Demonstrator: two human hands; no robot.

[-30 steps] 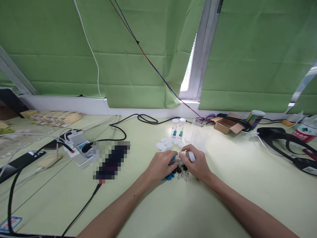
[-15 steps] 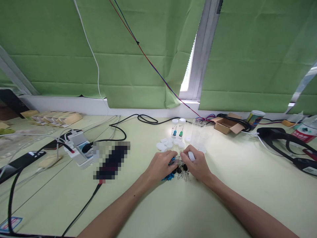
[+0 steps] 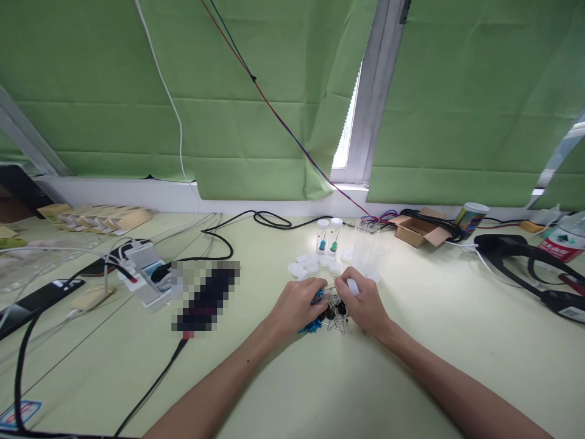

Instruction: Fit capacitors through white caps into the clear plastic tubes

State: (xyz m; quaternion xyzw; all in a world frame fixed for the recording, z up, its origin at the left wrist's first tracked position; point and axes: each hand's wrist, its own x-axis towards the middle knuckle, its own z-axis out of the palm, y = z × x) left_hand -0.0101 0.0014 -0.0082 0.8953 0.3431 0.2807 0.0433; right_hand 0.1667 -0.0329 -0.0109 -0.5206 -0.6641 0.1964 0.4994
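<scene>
My left hand [image 3: 298, 303] is closed around a small clear tube lying sideways, with a blue piece [image 3: 319, 296] showing inside. My right hand [image 3: 364, 303] has its fingers closed around a white cap [image 3: 353, 287], its fingertips near the tube's end; exactly what the fingertips pinch is hidden. Beneath and between the hands lies a pile of black round parts [image 3: 340, 308], thin metal pieces [image 3: 337, 325] and blue pieces [image 3: 311, 326]. Just beyond, several loose white caps [image 3: 312, 267] lie together. Two capped clear tubes stand behind them, one with a blue piece [image 3: 322, 245], one with a green piece [image 3: 334, 246].
Uncapped clear tubes [image 3: 364, 244] stand right of the capped ones. Farther right are an open cardboard box [image 3: 418, 232], a printed can [image 3: 471, 219] and a black headset-like frame [image 3: 512, 262]. On the left, a power strip [image 3: 150, 280] and black cables [image 3: 223, 241] cross the table.
My right hand's fingertips have shifted very slightly to the right, away from my left hand. The left hand and the other objects look the same.
</scene>
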